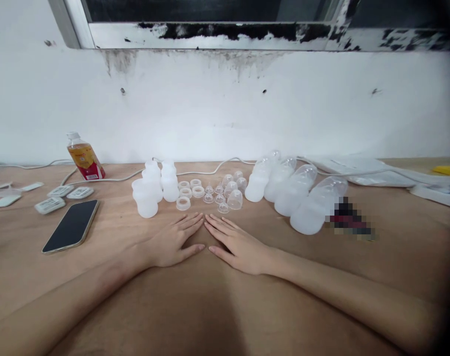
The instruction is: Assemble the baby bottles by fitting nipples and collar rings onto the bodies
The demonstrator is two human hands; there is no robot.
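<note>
My left hand (175, 242) lies flat on the wooden tabletop, palm down, with its fingers stretched toward the middle. Mirroring it, my right hand (238, 243) rests flat too, and neither holds anything. The fingertips of both hands almost meet. Just beyond them are several white collar rings (183, 203), small clear nipples (223, 207) and clear dome caps (235, 200). Open white baby bottle bodies (148, 199) stand behind my left hand. To the right, several capped baby bottles (308, 212) stand in a slanting row.
A dark-screened phone (71, 226) and several small white labelled pieces (50, 205) lie on the left. Behind them stands a drink bottle (86, 156). A white cable (225, 162) runs along the wall. Plastic bags (362, 170) and a blurred dark item (351, 220) lie right.
</note>
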